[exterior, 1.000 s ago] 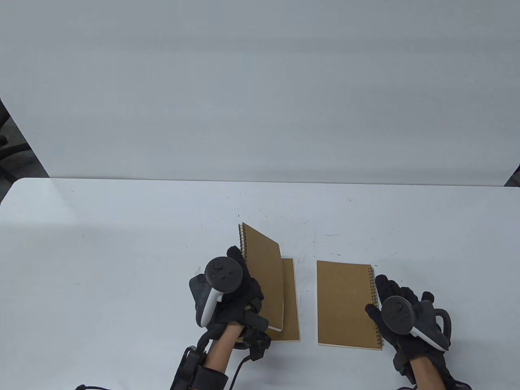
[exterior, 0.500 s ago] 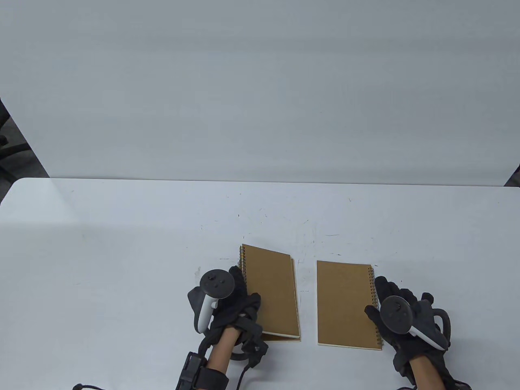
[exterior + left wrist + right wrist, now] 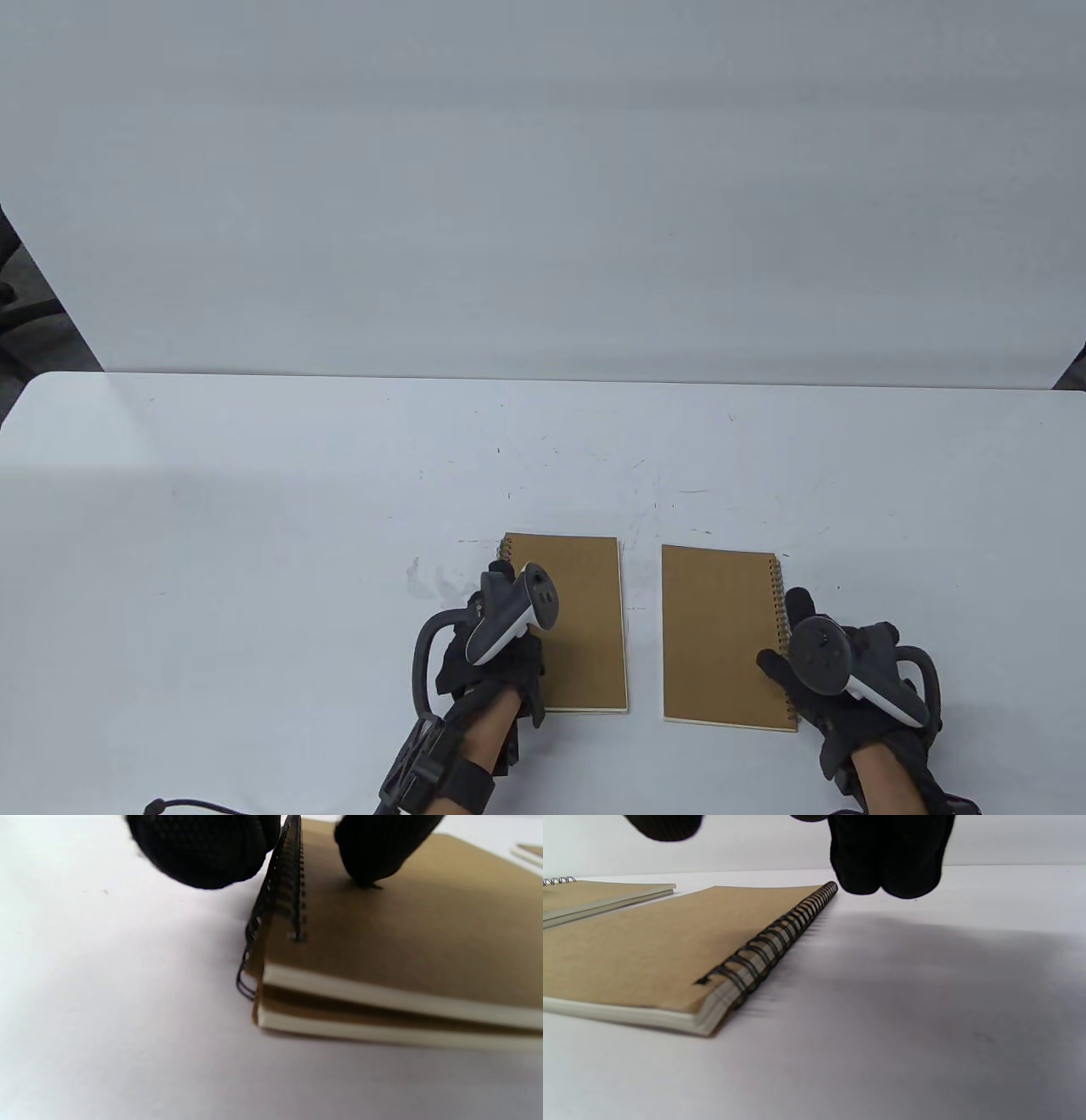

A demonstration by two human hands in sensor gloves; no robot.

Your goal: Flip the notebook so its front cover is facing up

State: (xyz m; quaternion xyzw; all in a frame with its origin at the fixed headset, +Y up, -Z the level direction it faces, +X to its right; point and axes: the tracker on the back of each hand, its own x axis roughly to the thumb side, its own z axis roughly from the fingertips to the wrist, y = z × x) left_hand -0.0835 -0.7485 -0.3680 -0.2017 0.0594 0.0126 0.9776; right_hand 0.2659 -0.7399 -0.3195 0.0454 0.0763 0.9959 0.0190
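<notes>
Two stacked kraft spiral notebooks (image 3: 581,624) lie flat near the table's (image 3: 254,509) front edge, spirals leftward, apparently already flipped. The left hand (image 3: 492,654) rests on the top cover, one fingertip (image 3: 369,857) touching it, gripping nothing. A third spiral notebook (image 3: 721,637) lies just right, spiral rightward, seemingly unflipped; the right hand (image 3: 836,671) hovers beside its spiral, holding nothing.

White counter (image 3: 254,509) in front of me, matte, rounded far corners. Thin dark scuffs and scratches (image 3: 645,484) scattered mid-counter, plus a faint smudge (image 3: 428,577) nearer my side. Plain white panel (image 3: 543,187) stands along the far edge and fills the background. Dark chair parts (image 3: 10,314) poke out past its left side; a dark sliver (image 3: 1073,365) shows at the right, can't tell what.
</notes>
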